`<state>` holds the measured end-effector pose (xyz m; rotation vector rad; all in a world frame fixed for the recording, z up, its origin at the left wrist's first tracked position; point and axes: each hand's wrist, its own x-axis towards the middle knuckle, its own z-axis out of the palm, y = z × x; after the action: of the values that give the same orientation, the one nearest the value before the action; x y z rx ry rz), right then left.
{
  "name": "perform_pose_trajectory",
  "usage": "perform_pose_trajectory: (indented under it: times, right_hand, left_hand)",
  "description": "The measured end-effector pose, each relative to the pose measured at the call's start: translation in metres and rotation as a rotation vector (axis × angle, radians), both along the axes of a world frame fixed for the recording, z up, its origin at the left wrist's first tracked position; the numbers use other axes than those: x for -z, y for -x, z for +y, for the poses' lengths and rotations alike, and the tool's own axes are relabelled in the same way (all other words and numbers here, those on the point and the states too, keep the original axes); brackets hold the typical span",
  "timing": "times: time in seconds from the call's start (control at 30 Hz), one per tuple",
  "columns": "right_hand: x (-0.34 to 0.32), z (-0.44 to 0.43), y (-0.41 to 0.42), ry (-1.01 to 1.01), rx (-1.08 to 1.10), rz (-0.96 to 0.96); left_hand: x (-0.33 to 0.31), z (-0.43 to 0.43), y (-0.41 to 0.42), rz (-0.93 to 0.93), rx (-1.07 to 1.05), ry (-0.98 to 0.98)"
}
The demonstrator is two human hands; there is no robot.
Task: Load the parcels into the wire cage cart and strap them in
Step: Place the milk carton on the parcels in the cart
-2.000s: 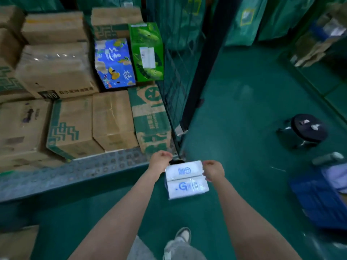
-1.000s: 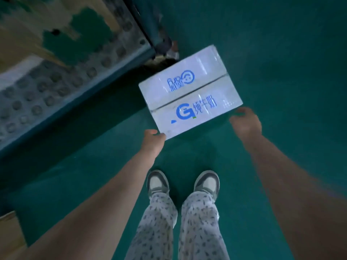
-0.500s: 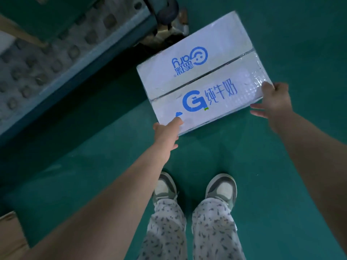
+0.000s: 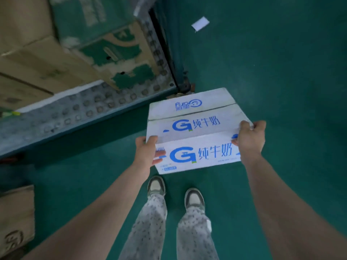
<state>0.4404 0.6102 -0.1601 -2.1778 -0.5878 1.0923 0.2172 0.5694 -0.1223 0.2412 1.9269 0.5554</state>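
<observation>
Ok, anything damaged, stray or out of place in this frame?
The green-printed brown cardboard carton at the corner of the wire cage cart looks scuffed, its print torn in patches. A white paper scrap lies loose on the green floor. The white blue-lettered carton gripped by left hand and right hand looks intact.

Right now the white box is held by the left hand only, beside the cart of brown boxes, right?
Not quite: the head view shows both the left hand and right hand gripping the white box, beside the cart of brown boxes.
</observation>
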Motion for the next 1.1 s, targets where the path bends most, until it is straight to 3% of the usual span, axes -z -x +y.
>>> perform_pose_trajectory:
  times: [0.23, 0.5, 0.87, 1.1]
  right_hand:
    - [-0.125, 0.006, 0.029, 0.011, -0.025, 0.026]
    - [-0.250, -0.008, 0.098, -0.049, -0.239, 0.034]
    - [-0.336, -0.032, 0.208, -0.109, -0.486, 0.043]
    - [-0.387, -0.039, 0.331, -0.177, -0.591, 0.099]
  left_hand:
    - [-0.137, -0.010, 0.015, 0.026, -0.203, -0.085]
    - [-0.258, -0.064, 0.068, 0.037, -0.425, -0.157]
    - [-0.334, -0.129, 0.153, 0.105, -0.700, -0.362]
    - [-0.375, -0.154, 0.257, 0.157, -0.799, -0.443]
